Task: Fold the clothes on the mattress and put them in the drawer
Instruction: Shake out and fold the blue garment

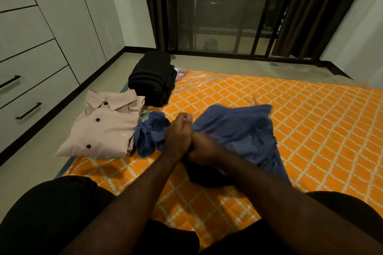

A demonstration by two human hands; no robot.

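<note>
Orange mattress on the floor, with drawers far left of the pink shirt. Just right of that shirt, the left hand and right hand both curl tight on the blue cloth. It looks soft, light and floppy (all crumpled up), so its edges seem best to hold.

Bedroom in a home, no question. Orange-patterned mattress laid straight on the floor. White built-in wardrobe along the left wall, drawers with dark handles low down. Dark curtains either side of a glass door. Folded pink shirt and stack of black clothes at the mattress corner.
</note>
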